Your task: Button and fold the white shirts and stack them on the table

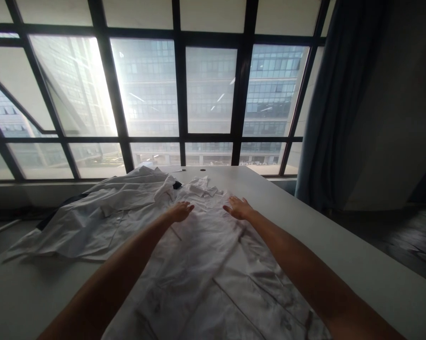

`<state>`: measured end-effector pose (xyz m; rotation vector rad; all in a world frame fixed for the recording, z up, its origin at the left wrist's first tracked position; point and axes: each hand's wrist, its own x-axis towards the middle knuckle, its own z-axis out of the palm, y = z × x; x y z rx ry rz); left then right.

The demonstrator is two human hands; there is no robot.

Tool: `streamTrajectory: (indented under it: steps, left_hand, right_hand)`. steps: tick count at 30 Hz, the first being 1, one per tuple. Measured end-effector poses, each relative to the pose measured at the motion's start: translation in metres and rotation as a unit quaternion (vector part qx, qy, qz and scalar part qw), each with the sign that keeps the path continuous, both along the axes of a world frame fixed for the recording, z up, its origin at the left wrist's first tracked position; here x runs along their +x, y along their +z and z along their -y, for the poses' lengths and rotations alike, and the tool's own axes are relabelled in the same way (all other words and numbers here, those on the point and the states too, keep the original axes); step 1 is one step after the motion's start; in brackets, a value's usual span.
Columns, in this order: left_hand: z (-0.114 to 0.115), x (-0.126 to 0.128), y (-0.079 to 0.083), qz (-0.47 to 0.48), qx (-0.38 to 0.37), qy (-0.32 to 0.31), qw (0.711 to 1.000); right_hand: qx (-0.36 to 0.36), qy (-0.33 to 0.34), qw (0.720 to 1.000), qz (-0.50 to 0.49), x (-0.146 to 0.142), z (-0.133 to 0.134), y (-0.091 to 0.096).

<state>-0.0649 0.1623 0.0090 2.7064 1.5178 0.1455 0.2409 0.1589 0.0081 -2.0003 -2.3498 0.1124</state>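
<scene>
A white shirt (213,255) lies spread lengthwise on the table in front of me, its collar (200,188) at the far end. Creases run down the cloth. My left hand (181,211) rests on the shirt's left shoulder area, palm down, fingers stretched toward the middle. On the opposite shoulder, my right hand (238,208) lies flat with its fingers apart. Neither hand grips the cloth. The shirt's lower end passes out of the picture below, partly covered by my forearms.
Left of the shirt lies a heap of white garments (106,217) with some dark cloth beneath. The white table (305,245) extends to a right edge. Behind it stand large dark-framed windows (211,89), one tilted out at left. A blue-grey curtain (326,123) hangs at right.
</scene>
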Motion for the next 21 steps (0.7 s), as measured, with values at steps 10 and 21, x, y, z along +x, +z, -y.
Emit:
streamTrajectory:
  steps: [10,21]
  left_hand:
    - [-0.073,-0.007,-0.008,0.01,0.032,0.108,0.994]
    - [-0.102,-0.011,-0.013,0.003,-0.014,0.08,0.997]
  right_hand:
    - [0.006,0.01,1.0,0.019,0.007,-0.066,-0.006]
    - [0.022,0.032,0.999,-0.029,0.011,-0.105,-0.019]
